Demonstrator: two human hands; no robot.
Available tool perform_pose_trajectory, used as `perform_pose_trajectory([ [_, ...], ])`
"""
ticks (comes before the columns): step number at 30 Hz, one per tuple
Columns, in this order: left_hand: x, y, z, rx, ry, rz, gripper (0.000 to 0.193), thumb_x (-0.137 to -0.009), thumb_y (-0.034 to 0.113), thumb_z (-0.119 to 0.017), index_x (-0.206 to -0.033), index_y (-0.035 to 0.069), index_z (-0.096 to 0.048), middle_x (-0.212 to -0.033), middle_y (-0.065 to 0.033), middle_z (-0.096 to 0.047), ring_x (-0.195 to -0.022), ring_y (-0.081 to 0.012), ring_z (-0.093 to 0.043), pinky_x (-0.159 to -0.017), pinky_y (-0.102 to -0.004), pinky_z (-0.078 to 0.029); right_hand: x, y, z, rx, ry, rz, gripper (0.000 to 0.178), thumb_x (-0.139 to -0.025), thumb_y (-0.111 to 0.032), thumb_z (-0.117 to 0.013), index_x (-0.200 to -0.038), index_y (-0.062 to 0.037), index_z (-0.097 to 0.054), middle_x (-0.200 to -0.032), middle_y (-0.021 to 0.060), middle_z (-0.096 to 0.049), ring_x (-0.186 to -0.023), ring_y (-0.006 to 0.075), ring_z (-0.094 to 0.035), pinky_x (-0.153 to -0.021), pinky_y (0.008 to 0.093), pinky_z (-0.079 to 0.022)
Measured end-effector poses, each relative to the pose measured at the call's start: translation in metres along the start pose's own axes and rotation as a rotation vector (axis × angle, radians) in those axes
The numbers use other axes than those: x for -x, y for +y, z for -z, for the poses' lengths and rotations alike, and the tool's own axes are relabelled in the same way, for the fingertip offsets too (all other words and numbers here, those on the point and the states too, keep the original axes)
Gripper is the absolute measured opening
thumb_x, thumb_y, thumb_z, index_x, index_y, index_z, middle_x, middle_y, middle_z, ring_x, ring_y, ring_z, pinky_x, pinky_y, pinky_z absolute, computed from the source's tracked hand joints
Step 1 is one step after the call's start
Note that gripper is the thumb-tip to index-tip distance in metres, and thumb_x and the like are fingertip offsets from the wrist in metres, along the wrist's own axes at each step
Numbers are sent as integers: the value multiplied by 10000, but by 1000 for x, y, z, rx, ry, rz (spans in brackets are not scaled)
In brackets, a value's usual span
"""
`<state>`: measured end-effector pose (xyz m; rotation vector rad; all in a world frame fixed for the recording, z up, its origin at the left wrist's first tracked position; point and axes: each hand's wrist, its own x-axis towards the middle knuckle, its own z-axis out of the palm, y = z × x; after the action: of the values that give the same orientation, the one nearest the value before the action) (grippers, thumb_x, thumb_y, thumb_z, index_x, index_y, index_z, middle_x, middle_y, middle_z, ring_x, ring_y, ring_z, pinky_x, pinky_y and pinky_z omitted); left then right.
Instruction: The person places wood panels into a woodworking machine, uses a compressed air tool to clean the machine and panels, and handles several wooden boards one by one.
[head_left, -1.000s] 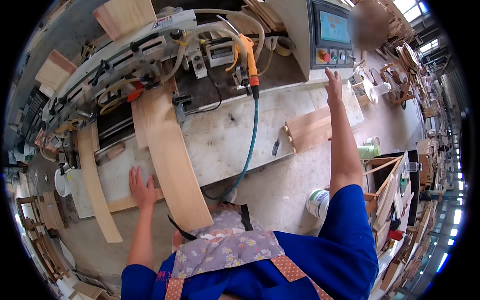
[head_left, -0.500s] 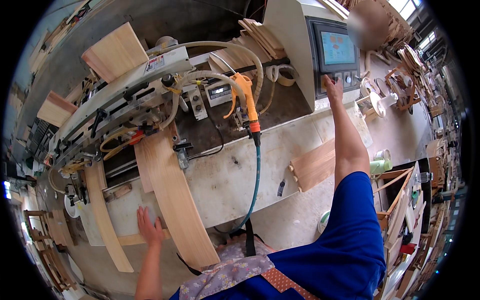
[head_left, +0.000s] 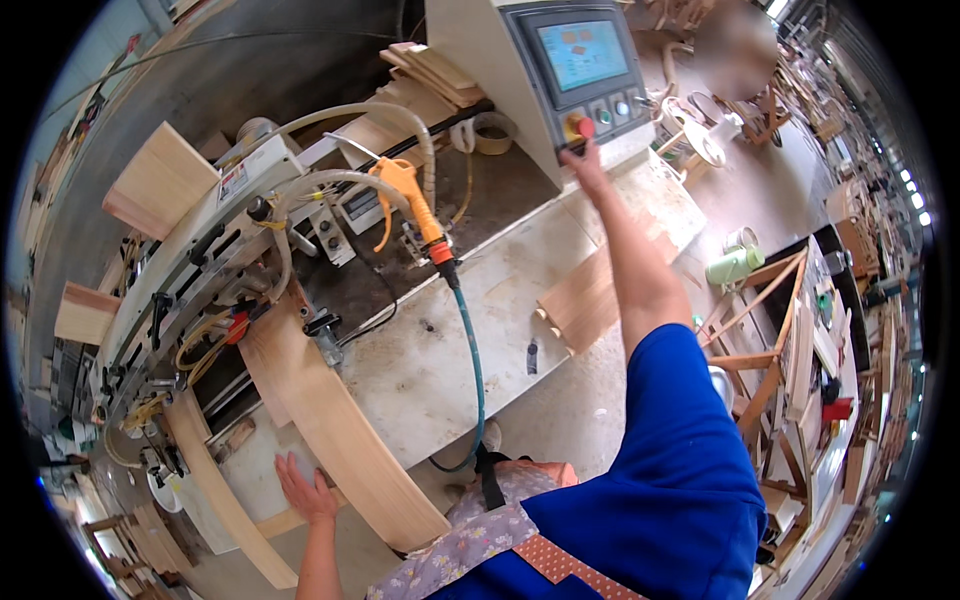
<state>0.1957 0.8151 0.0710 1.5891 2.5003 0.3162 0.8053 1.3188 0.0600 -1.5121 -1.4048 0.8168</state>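
Observation:
My left hand (head_left: 308, 488) lies palm down with fingers apart on the pale worktop, between a wide wooden board (head_left: 350, 430) and a narrower wooden strip (head_left: 215, 470). Both pieces run out from under the machine's clamp beam (head_left: 190, 245) and past the worktop's front edge. With my right arm stretched far forward, my right hand (head_left: 588, 168) is at the lower edge of the control panel (head_left: 603, 110), just below a red knob button (head_left: 583, 127). Its fingers look extended and hold nothing I can see. The panel's screen (head_left: 585, 55) is lit.
An orange air blow gun (head_left: 410, 200) hangs over the worktop, its teal hose (head_left: 474, 370) looping toward me. A wooden panel with dowels (head_left: 580, 300) lies under my right forearm. Stacked boards (head_left: 435, 78) stand behind. A wooden-framed cart (head_left: 760, 345) and a green bottle (head_left: 735, 265) are at right.
The view has turned, shifting the machine leftward. My right hand has drawn down from the red button, which now shows above it. My left hand stays flat between the boards.

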Motion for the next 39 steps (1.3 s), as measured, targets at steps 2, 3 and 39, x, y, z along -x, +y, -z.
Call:
perform_pose_trajectory([
  [2, -1, 0, 1, -23, 14, 7, 632, -781, 141, -579, -1364, 55, -350, -1463, -198, -271, -1360, -362, -233, -1109, -452, -192, 42, 7, -36, 236, 107, -79, 1045, -748, -526, -661, -1413, 100, -151, -1475, 319, -108, -1407, 376, -44, -1143, 382, -62],
  [3, 0, -3, 2, -32, 14, 11, 633, -781, 143, -581, -1364, 55, -350, -1464, -199, -271, -1359, -363, -236, -1109, -451, -195, 64, -9, -45, 122, 77, -104, 1025, -777, -535, -627, -1414, 100, -138, -1486, 302, -93, -1408, 368, -48, -1143, 385, -76],
  [39, -22, -157, -2, -85, 79, -272, 484, -896, 257, -525, -1329, 54, -448, -1404, -238, -365, -1298, -380, -342, -1071, -435, -279, 469, -148, -207, 631, -504, 100, 614, -870, -268, -552, -1354, 32, -323, -1478, 223, -209, -1393, 345, -161, -1123, 430, -189],
])
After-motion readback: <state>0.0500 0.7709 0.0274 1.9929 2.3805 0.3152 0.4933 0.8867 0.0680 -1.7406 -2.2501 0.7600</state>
